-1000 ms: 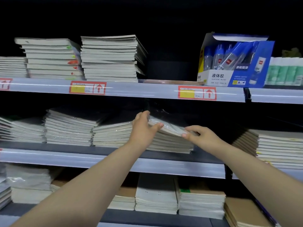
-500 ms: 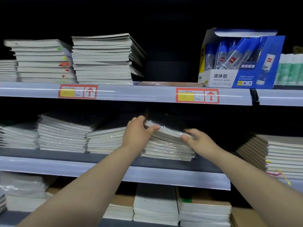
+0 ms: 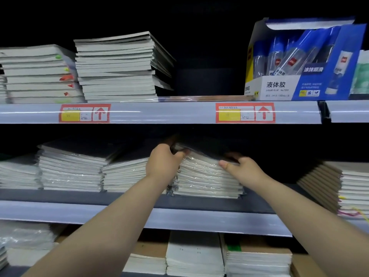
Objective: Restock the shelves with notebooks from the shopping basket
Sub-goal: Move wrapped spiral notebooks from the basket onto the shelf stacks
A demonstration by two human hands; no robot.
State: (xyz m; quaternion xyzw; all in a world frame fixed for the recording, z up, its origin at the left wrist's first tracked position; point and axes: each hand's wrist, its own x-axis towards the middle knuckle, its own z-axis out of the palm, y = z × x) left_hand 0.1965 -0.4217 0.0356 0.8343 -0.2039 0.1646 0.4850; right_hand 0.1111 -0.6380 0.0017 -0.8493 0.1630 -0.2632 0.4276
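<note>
Both hands hold the top notebook [image 3: 201,156] on the wrapped stack [image 3: 207,180] by the front edge of the middle shelf [image 3: 199,218]: left hand [image 3: 163,162] fingers curled over its left corner, right hand [image 3: 245,170] pinching its right corner, probably squaring it up.

A blue-and-white glue box [image 3: 299,62] stands at upper right, open-topped, bottles showing, with pale green packs [image 3: 361,74] just beside it. Below it is a red price tag [image 3: 245,113], and a second tag [image 3: 84,113] sits further left.
</note>
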